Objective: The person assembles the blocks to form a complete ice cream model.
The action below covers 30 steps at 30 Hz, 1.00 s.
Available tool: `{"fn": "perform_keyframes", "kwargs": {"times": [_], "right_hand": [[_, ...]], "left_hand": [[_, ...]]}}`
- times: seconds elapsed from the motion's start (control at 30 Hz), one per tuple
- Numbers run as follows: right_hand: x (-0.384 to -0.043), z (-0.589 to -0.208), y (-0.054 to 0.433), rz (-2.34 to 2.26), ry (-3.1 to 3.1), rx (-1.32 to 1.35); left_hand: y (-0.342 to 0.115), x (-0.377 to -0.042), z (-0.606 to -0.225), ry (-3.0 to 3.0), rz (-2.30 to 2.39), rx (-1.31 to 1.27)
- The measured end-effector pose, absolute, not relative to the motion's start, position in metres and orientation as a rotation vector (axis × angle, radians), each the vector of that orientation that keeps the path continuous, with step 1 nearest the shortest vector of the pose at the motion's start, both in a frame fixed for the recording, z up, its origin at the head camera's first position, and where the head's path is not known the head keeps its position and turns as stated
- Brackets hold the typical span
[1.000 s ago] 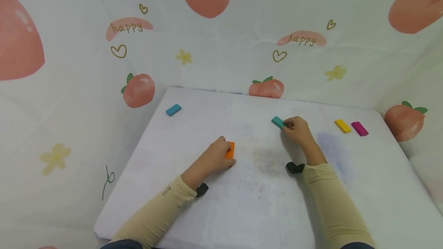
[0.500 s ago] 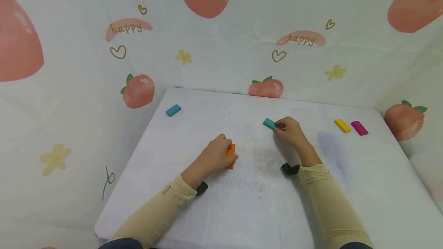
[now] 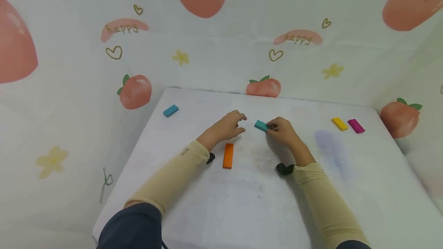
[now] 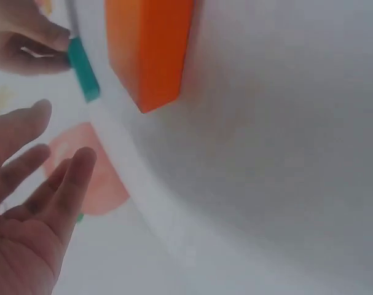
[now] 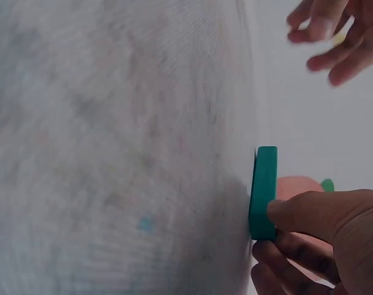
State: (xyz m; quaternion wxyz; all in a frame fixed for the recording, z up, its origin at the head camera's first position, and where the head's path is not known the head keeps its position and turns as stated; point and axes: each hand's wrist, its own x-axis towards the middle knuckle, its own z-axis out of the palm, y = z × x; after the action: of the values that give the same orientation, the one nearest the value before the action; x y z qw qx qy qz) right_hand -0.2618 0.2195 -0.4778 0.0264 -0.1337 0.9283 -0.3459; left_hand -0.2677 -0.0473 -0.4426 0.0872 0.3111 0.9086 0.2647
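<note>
My right hand (image 3: 282, 131) pinches one end of a teal rectangular block (image 3: 261, 125) between thumb and fingers, close over the table. In the right wrist view the thumb lies on the face of that teal block (image 5: 264, 190). My left hand (image 3: 226, 126) holds nothing; its fingers are spread and point toward the teal block from the left, a gap apart. An orange block (image 3: 228, 156) lies on the table just below the left hand. The left wrist view has this orange block (image 4: 150, 52) large at the top, with the open left hand (image 4: 35, 196) beside it.
A blue block (image 3: 170, 111) lies at the table's back left. Yellow (image 3: 339, 123) and magenta (image 3: 356, 126) blocks lie side by side at the back right. The white table (image 3: 221, 210) meets a fabric backdrop printed with peaches behind.
My left hand has let go of the orange block and moved up and away toward the teal one. My right hand has carried the teal block leftward.
</note>
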Motion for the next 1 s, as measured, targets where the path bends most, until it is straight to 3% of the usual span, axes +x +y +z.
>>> {"fn": "perform_keyframes", "kwargs": {"times": [0.4,1.0], "right_hand": [[-0.262,-0.472,0.212,-1.063,2.870,-0.482],[-0.266,-0.477,0.215,-1.073,2.876,-0.464]], "left_hand": [[0.000,-0.298,-0.444,2.660,0.516,1.073],[0.021,-0.314,-0.454,2.649,0.496,1.173]]}}
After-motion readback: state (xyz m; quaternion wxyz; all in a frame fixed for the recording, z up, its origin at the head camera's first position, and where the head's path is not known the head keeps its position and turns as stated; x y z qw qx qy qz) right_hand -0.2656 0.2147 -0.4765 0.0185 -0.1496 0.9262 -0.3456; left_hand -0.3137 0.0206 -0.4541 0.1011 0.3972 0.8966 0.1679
